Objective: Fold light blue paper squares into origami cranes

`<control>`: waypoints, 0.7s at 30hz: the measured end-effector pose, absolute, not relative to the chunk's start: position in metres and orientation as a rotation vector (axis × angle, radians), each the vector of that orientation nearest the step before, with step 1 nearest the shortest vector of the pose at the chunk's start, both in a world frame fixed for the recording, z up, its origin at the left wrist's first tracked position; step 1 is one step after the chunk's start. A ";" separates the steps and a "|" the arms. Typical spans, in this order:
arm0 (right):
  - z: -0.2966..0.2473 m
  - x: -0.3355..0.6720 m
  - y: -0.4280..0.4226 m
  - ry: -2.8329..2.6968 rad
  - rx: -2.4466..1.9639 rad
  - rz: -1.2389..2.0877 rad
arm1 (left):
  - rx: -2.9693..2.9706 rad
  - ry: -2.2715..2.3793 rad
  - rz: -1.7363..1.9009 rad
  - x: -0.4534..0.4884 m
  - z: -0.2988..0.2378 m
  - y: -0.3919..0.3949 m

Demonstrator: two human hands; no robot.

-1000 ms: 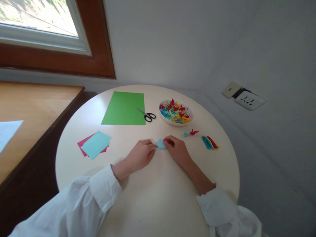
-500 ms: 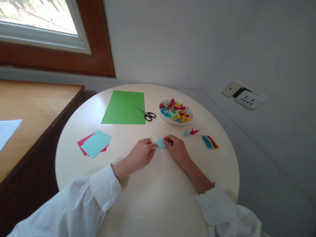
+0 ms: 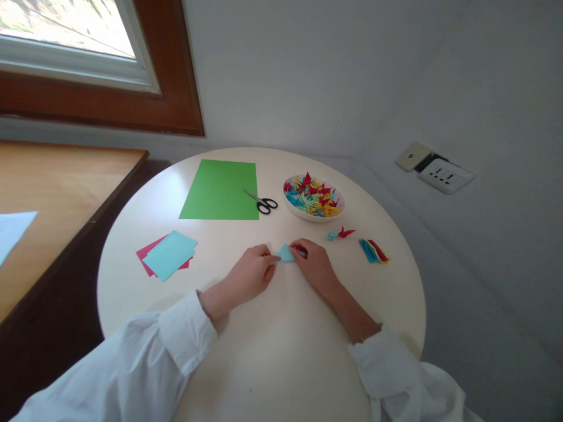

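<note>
A small piece of folded light-blue paper [image 3: 285, 254] lies at the middle of the round white table, between my two hands. The fingers of my left hand [image 3: 253, 269] are closed on its left corner. On the other side my right hand [image 3: 314, 262] pinches its right edge, and the fingers cover that part. The paper's visible portion looks like a triangle. Beyond my right hand sit a light-blue folded paper piece [image 3: 332, 235] and a red paper crane [image 3: 346, 232], close together.
A white bowl [image 3: 314, 219] of colourful paper cranes stands at the back right. Black-handled scissors [image 3: 264, 204] overlap a green sheet [image 3: 217, 193]. Light-blue paper squares [image 3: 170, 255] lie over pink ones [image 3: 146, 252] at left. Several coloured folded papers [image 3: 373, 251] lie at right.
The view has shifted very slightly. Both hands keep their hold on the light-blue paper, with hardly any visible movement.
</note>
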State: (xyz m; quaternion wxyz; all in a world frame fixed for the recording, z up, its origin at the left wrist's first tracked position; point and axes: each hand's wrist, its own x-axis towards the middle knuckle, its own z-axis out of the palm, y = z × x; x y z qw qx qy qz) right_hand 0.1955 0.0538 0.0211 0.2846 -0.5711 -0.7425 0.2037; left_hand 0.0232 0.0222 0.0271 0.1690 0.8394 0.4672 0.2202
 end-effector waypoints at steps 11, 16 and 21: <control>0.023 0.195 0.053 -1.990 -1.526 0.553 | 2.399 1.326 0.629 0.023 0.026 0.022; 0.022 0.195 0.054 -1.996 -1.514 0.551 | 2.398 1.329 0.614 0.023 0.028 0.021; 0.020 0.196 0.054 -2.006 -1.508 0.521 | 2.479 1.414 0.591 0.027 0.028 0.016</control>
